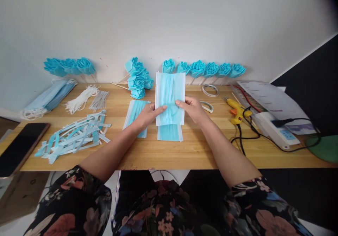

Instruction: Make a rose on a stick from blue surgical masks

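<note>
A light blue face mask with white edges is held up above the middle of the table. My left hand pinches its lower left edge, thumb in front. On the right side, my right hand grips it the same way, with the thumb on its face. No ear loops show on it. Below it lies another blue mask piece, partly hidden behind the held one. A further mask piece lies flat under my left hand and forearm.
Blue paper-like flowers on sticks line the wall. Left are stacked masks, white ear loops, wires, cut strips and a phone. Right are tape rolls, a yellow glue gun and a power strip.
</note>
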A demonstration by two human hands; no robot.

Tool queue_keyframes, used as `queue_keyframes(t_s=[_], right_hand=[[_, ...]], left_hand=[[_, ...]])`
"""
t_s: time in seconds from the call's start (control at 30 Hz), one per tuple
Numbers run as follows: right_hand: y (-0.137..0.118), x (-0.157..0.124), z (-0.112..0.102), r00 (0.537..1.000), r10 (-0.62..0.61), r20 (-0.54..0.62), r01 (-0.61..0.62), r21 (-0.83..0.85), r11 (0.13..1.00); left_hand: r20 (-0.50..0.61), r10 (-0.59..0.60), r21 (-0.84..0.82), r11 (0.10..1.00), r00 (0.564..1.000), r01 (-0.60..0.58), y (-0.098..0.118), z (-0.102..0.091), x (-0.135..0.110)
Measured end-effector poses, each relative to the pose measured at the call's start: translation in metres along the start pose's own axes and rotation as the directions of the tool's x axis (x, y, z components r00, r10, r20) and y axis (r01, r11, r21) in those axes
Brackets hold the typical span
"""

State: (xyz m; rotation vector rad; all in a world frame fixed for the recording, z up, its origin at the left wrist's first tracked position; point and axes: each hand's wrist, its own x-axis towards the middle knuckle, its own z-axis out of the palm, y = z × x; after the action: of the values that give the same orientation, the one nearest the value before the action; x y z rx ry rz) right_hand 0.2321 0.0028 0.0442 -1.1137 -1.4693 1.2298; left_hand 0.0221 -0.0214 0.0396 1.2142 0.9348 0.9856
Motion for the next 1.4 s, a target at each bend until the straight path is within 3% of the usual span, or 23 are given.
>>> queue_keyframes(t_s=[0.23, 0.67, 0.9, 1.13, 1.27, 1.4], right_hand=[[0.002, -0.003, 0.002, 0.996, 0.025, 0.080, -0.018, -0.079, 0.997], [0.004, 0.000, -0.002, 0.999, -0.047, 0.020, 0.049, -0.116, 0.992], [-0.004, 0.000, -0.002, 0.998, -0.056, -0.024, 0.053, -0.090, 0.994], [0.002, -0.002, 0.000, 0.999, -0.032, 0.037, 0.036, -0.104, 0.994], [0.004, -0.002, 0.001, 0.997, -0.021, 0.075, 0.025, -0.054, 0.998], [0.006, 0.000, -0.001, 0.999, -0.030, 0.035, 0.032, -0.038, 0.999]], left_hand=[[-0.097, 0.032, -0.045, 0.998, 0.995, -0.036, -0.005, -0.001, 0.003], [-0.077, 0.033, -0.050, 0.998, 0.996, -0.037, -0.003, -0.001, 0.000], [0.019, 0.007, -0.006, 1.000, 1.000, -0.007, -0.002, 0.001, -0.002], [-0.090, 0.054, -0.028, 0.998, 0.994, -0.057, -0.004, -0.001, 0.000], [-0.062, 0.032, -0.014, 0.999, 0.998, -0.033, -0.005, -0.001, 0.000], [-0.070, 0.041, -0.004, 0.999, 0.997, -0.041, -0.005, -0.001, 0.000]])
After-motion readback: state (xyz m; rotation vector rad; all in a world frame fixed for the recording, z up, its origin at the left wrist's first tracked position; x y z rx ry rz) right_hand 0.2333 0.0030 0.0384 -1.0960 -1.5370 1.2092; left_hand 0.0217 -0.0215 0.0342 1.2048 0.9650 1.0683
